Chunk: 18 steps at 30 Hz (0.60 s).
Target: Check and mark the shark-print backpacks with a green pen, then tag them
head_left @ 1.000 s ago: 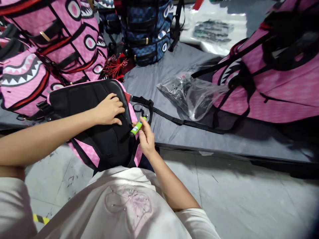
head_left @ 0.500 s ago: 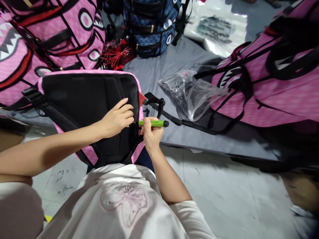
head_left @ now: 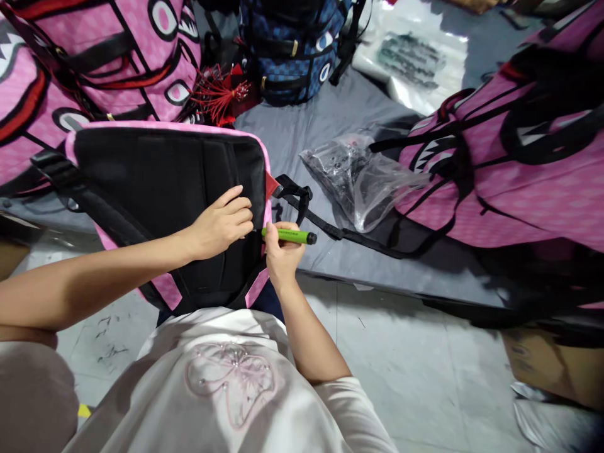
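Observation:
A pink-edged backpack lies with its black padded back panel facing up, against my front and on the table edge. My left hand rests on the right part of that panel, fingers apart and slightly bent, its thumb hidden. My right hand grips a slim green pen with a black end. The pen's thin tip points left over the backpack's right edge, close to my left fingertips. A red tag sticks out at this edge, above my right hand. Beside it lies a black strap.
Pink backpacks stand at the left and right. A blue checked backpack stands at the back, beside red tag strings. A clear plastic bag and white plastic packaging lie on the grey-covered table. A cardboard box sits on the floor.
The view has shifted slightly, showing more of the cardboard box at lower right. The backpack's upper edge sits a little higher. Both hands keep nearly the same pose, the pen still held.

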Each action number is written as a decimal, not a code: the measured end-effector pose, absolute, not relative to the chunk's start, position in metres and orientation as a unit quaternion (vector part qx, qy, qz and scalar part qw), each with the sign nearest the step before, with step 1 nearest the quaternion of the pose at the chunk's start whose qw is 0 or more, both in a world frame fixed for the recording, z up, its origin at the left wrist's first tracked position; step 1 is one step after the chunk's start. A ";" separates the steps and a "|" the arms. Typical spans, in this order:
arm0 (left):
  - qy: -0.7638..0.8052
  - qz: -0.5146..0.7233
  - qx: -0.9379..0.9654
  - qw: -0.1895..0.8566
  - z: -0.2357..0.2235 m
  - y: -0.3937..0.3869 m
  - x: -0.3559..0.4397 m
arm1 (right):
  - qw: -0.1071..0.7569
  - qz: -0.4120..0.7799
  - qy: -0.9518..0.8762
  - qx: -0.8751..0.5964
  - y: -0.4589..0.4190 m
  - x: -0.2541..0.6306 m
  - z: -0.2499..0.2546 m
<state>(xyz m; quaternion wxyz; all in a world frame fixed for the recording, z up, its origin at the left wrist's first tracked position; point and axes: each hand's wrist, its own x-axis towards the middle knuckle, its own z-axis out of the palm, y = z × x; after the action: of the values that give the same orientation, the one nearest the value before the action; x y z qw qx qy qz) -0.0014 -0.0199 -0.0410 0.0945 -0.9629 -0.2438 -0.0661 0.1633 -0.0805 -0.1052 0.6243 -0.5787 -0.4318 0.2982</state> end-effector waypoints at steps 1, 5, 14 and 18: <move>-0.245 -0.067 -0.963 0.092 -0.042 -0.019 -0.001 | 0.625 0.301 -0.434 -0.575 -0.081 0.163 -0.106; -0.245 -0.065 -0.963 0.090 -0.043 -0.019 -0.002 | 0.632 0.288 -0.427 -0.579 -0.081 0.161 -0.108; -0.216 -0.136 -0.958 0.128 -0.051 -0.017 -0.003 | 0.640 0.280 -0.444 -0.561 -0.079 0.161 -0.110; -0.213 -0.142 -0.957 0.140 -0.053 -0.016 -0.003 | 0.627 0.267 -0.450 -0.578 -0.079 0.162 -0.110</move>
<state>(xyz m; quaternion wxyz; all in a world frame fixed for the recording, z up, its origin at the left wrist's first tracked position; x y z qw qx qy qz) -0.0027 -0.0164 -0.0526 0.1402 -0.9565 -0.2126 -0.1422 0.1622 -0.0795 -0.1104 0.6269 -0.5776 -0.4496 0.2669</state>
